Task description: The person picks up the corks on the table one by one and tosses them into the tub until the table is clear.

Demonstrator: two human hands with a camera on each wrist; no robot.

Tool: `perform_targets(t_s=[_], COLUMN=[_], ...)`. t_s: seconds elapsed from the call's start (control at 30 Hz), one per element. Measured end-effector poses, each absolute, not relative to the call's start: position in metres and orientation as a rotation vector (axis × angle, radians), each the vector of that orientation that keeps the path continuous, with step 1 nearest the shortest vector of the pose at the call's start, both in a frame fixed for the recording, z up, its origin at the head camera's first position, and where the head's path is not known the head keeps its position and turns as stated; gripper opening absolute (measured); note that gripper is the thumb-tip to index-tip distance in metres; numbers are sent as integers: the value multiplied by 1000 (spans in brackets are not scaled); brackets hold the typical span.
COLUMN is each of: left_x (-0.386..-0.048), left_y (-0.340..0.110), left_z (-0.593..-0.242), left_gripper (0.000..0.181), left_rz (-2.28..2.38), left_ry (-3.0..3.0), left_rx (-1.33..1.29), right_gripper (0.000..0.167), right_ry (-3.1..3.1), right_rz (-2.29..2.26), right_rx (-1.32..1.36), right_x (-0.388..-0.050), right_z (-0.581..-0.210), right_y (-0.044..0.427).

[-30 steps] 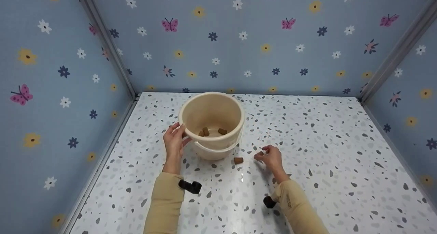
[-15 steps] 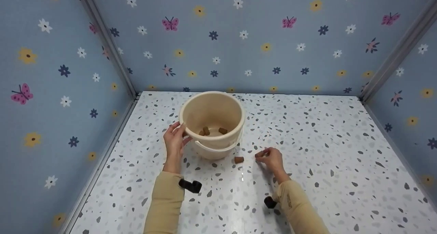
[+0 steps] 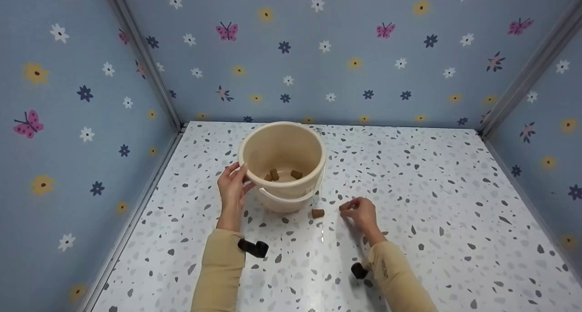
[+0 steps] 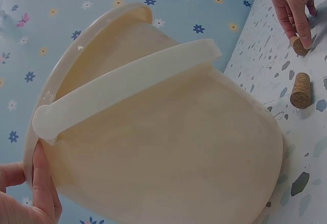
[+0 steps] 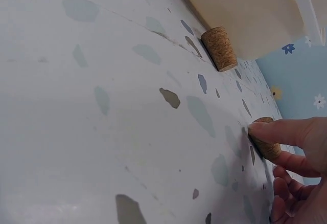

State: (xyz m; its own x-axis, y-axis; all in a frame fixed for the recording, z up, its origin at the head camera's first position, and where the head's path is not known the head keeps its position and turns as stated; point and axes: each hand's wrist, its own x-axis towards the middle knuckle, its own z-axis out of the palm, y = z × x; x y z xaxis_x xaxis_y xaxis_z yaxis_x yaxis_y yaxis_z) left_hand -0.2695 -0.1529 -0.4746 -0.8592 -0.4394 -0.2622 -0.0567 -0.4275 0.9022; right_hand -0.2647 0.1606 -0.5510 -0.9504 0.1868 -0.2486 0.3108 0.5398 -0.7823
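Observation:
A cream plastic bucket (image 3: 284, 189) with a white handle (image 4: 127, 88) stands on the speckled tabletop. My left hand (image 3: 232, 191) grips its rim at the left side, thumb and fingers on either face of the wall. To the right of the bucket, my right hand (image 3: 361, 214) pinches a cork stopper (image 5: 265, 144) between thumb and fingers, low at the table surface. Another cork stopper (image 3: 318, 213) lies on its side between the bucket and that hand. Inside the bucket, several brown corks (image 3: 296, 174) rest on the bottom.
The white tabletop (image 3: 409, 175) has grey speckles. Blue panels (image 3: 318, 52) with flowers and butterflies stand at the back and both sides, joined by grey metal posts (image 3: 145, 57). A black wrist mount (image 3: 253, 248) juts from the left sleeve, another (image 3: 359, 270) from the right.
My right hand has shifted very slightly toward me, with its fingers now closer around the cork stopper. The left hand and the bucket stay where they were.

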Motion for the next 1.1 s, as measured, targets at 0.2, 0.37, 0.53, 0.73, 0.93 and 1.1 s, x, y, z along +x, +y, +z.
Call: perform_targets(t_s=[0.2, 0.37, 0.53, 0.73, 0.93, 1.1], left_x=[-332, -354, -354, -349, -350, -351], left_y=[-181, -188, -188, -187, -187, -187], left_z=[-578, -612, -615, -612, -612, -611], left_gripper=[55, 61, 60, 59, 59, 58], left_rz=[-2344, -2294, -2292, -2277, -2269, -2282], left_ry=[-1499, -1469, -1460, -1477, -1471, -1466], left_rx=[592, 541, 494, 471, 489, 498], right_gripper=[29, 25, 24, 26, 29, 30], right_ry=[2650, 2676, 2725, 2763, 2817, 2862], right_rz=[-1386, -1374, -1366, -1370, -1405, -1400], right_rx=[412, 387, 341, 285, 191, 160], right_x=[-266, -268, -267, -267, -265, -262], right_z=[-548, -543, -535, -525, -517, -508], right_y=[161, 161, 159, 156, 155, 153])
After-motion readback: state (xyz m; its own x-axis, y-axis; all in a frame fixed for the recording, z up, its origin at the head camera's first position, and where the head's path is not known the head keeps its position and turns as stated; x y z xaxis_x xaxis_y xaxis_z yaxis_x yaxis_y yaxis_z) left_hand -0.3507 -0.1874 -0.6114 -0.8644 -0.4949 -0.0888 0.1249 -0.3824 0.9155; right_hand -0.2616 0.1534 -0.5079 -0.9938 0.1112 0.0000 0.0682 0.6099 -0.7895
